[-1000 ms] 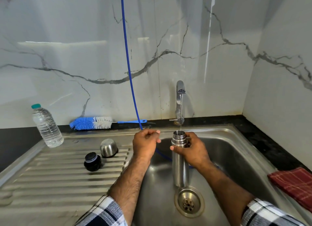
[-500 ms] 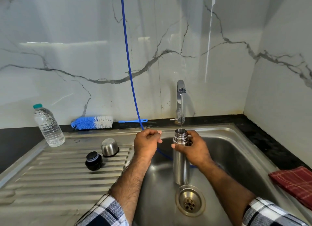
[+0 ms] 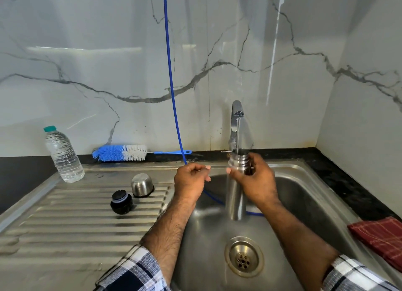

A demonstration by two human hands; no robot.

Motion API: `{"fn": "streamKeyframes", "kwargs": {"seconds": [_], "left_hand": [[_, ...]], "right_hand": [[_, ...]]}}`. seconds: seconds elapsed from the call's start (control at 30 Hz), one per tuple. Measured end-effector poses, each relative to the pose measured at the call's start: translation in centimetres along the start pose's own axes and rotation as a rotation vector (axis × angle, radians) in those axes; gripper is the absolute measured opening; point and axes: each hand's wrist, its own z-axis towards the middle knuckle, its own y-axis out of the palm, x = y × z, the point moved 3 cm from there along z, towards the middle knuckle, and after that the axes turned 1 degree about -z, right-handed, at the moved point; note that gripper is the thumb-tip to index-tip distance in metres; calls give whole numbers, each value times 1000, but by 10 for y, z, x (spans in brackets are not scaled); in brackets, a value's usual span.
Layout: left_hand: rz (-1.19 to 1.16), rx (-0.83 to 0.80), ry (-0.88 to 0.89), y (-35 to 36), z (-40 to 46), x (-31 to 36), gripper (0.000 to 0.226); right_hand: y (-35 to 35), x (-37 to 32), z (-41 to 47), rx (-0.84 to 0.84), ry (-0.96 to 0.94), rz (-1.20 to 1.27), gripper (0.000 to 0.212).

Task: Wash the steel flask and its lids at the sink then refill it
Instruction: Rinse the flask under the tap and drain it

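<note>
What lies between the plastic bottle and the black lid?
Head view: only bare ribbed drainboard between the bottle and black lid; the steel cap stands to the side.

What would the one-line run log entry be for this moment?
phase: filling under tap | right hand: grips steel flask at neck | left hand: holds blue hose | lids: on drainboard

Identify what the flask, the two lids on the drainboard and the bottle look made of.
Flask: brushed steel, soft grey reflections. Domed lid: likely the same metal, shiny. Black lid: probably plastic, dull dark surface. Bottle: clear ribbed plastic, teal cap.
</note>
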Motion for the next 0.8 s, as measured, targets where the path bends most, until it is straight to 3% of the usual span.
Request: {"fn": "streamKeyframes", "kwargs": {"seconds": [0.07,0.2,0.33,0.47,0.6,0.73,0.8], "left_hand": [[-1,10,3,-1,1,0,13],[-23,15,6,-2,-2,-2,14],[-34,34,22,-5,3,3,14],[-74,36,-1,-4,1,-3,18],[-70,43,12,-6,4,0,20],[-89,48,-3,-6,3,-2,17],[-91,39,14,-6,3,-2,18]], "right_hand": [[-2,-5,2,22,-54,-10,55],[9,13,-13,-155,-1,-121,51],[-1,-19,6,11,-121,0,41],[10,5,-14,-153,-5,-146,43],[-3,-22,0,-14,-135,-61,48],[14,-6,-12,-172,-60,-192,49],[12,-7,-11,-121,-72,-174,43]]}}
